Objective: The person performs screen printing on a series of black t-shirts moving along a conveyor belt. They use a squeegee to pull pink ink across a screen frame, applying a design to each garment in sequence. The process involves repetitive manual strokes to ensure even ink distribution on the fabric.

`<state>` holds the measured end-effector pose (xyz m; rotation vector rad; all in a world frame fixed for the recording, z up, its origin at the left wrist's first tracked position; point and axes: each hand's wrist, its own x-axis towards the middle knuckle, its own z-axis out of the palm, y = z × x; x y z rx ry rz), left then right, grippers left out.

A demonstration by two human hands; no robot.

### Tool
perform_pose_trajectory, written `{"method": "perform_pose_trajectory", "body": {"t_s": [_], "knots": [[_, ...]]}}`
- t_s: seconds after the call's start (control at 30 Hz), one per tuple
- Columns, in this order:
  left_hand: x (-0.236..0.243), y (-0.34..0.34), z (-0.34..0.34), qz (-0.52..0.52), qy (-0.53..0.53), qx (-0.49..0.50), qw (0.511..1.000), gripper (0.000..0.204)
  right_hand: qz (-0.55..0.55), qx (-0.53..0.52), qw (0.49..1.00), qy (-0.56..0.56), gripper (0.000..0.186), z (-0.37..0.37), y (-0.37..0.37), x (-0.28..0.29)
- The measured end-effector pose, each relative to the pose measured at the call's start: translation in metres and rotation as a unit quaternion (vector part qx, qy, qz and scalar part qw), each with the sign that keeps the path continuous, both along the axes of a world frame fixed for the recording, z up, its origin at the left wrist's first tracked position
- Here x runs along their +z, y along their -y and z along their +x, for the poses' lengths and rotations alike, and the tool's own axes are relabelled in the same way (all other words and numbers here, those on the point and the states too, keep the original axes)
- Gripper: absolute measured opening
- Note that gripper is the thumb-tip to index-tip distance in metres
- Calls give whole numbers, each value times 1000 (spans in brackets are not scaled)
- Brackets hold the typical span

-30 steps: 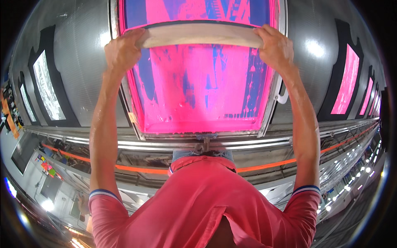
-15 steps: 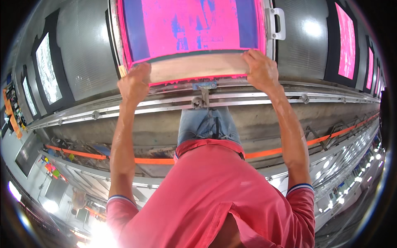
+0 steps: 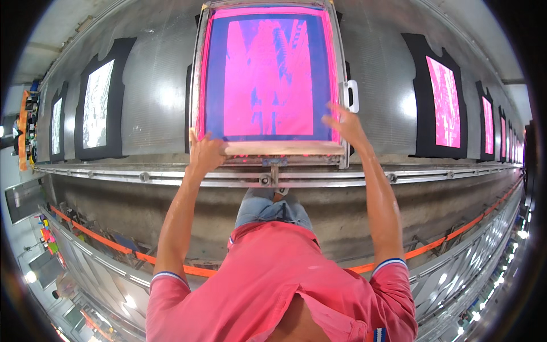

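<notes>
A screen-printing frame (image 3: 198, 74) stands in front of me, its blue mesh coated with bright pink ink (image 3: 268, 74) over a figure-like picture. Along its near edge lies a squeegee with a pale wooden handle (image 3: 285, 148). My left hand (image 3: 208, 153) is on the squeegee's left end, fingers bent over the wood; their tips are partly hidden. Off the squeegee, my right hand (image 3: 348, 128) is over the frame's near right side with its fingers stretched apart. Just beyond that hand, a white handle (image 3: 353, 96) sticks out from the frame's right side.
Black shirts lie on the long grey table: one with a white print (image 3: 98, 102) at left, one with a pink print (image 3: 444, 102) at right, several more further along. A metal rail (image 3: 325, 179) runs along the near edge. Behind me stretches an orange strip (image 3: 122, 248).
My right hand has let go of the squeegee and lifted to the frame's right side. The squeegee rests at the near edge. The view has shifted, showing the whole frame.
</notes>
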<state>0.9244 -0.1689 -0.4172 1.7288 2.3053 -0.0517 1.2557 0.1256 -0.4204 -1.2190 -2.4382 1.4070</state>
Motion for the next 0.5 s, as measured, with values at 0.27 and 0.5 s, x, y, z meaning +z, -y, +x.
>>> {"method": "perform_pose_trajectory", "body": {"t_s": [0.27,0.5], "knots": [[-34,-40,74,32,120,29,992,36,-10,-361,932,25,38,-6,-107,-73],[-27,-42,77,11,165,36,986,38,19,-404,915,17,28,-1,-112,-83]]}}
